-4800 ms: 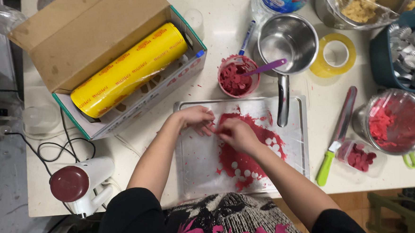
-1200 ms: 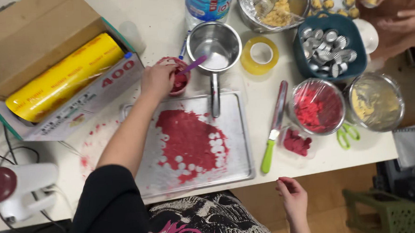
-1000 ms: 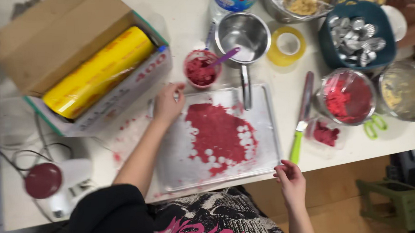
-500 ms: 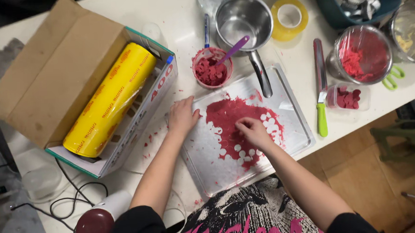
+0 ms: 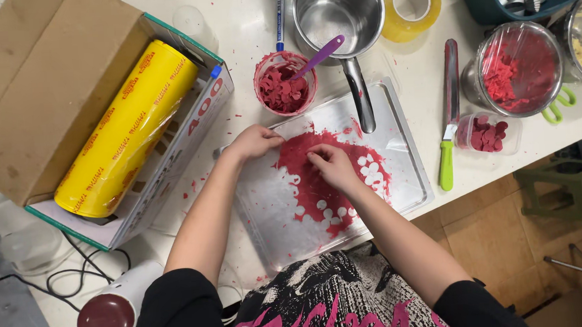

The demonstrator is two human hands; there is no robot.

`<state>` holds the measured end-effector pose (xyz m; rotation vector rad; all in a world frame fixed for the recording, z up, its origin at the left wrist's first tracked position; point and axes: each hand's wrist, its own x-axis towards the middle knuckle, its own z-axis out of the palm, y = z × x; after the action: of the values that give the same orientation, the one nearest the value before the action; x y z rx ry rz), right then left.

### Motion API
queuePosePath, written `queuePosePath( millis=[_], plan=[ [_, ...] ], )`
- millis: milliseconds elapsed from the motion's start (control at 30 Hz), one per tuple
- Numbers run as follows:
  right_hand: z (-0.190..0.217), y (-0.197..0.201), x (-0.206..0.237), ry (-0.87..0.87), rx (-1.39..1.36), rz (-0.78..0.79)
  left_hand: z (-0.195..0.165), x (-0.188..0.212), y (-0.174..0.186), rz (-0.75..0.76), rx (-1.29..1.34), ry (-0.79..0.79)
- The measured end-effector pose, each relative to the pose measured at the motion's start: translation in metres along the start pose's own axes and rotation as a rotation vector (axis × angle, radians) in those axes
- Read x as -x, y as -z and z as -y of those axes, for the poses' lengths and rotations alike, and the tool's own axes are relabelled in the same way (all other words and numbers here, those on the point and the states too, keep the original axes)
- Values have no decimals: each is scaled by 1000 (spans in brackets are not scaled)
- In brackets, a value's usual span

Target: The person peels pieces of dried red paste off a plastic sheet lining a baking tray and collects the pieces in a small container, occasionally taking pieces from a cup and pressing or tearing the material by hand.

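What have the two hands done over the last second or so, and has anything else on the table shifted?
The left hand left the red-disc cup and came down to the far-left edge of the red sheet on the metal tray. The right hand, earlier off the table near the body, moved onto the sheet. Neither visibly grips anything. The cup, saucepan, green-handled knife and yellow film roll stayed put.

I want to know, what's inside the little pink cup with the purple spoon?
The pink cup holds small round dark-red discs, piled up. A purple spoon sticks out of them. The spoon's bowl and the cup's bottom are buried under the discs.
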<state>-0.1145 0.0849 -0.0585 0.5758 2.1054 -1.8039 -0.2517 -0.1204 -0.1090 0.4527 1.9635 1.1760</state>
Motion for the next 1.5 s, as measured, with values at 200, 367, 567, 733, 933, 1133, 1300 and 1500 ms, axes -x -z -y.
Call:
queuePosePath(
  millis=[200,367,567,733,933,1133,1300,1500],
  plan=[
    [-6,0,-6,46,24,-33,10,3,-7,143,398,278],
    [-9,-12,-4,189,178,-47,9,7,-13,110,429,260],
    [-6,-24,4,355,476,-120,17,5,-21,55,456,222],
    [-4,-26,3,522,699,-181,21,3,-26,54,476,209],
    [-6,-25,0,653,747,-189,17,3,-25,62,473,213],
    [0,-19,-2,728,790,-153,15,5,-25,64,474,227],
    [3,-17,-5,798,822,-145,18,2,-26,68,466,228],
    [6,-18,-3,779,795,-127,22,0,-27,60,447,233]
  ],
)
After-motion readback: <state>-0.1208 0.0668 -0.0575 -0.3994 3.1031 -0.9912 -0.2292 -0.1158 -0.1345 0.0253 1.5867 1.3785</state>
